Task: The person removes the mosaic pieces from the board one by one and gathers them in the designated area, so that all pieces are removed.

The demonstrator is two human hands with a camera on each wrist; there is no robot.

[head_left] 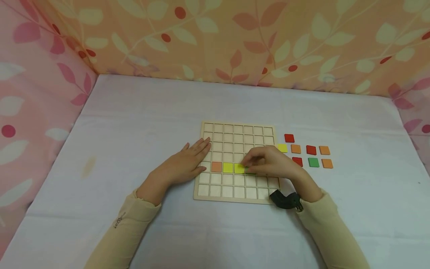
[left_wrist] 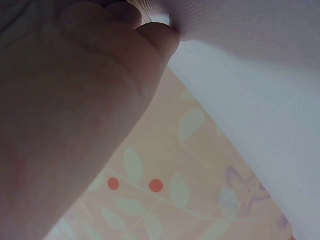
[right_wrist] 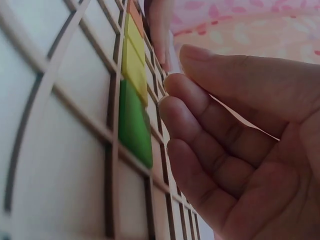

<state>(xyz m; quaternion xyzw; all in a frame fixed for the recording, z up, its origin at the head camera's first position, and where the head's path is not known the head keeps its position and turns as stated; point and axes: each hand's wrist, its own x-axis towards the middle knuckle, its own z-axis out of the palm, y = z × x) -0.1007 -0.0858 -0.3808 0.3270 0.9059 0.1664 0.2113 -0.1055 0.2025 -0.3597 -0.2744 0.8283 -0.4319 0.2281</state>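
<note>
A wooden grid board (head_left: 222, 201) lies on the white-covered table. One of its rows holds a salmon-orange tile (head_left: 216, 167), two yellow tiles (head_left: 228, 167) and a green tile (right_wrist: 134, 125), side by side in their squares. My left hand (head_left: 181, 164) rests flat with its fingers over the board's left edge; the left wrist view shows mostly its shaded underside. Just over the green tile is my right hand (head_left: 270, 160), fingers loosely bent. In the right wrist view nothing sits between thumb and fingers, and a small gap separates them from the tile.
Loose tiles lie right of the board: red ones (head_left: 289, 138), orange ones (head_left: 326, 163), a green one (head_left: 314, 162) and a yellow one (head_left: 283, 148) by the board's edge. A black strap (head_left: 285, 200) hangs at the right cuff. Patterned cloth walls (head_left: 208, 41) border the table.
</note>
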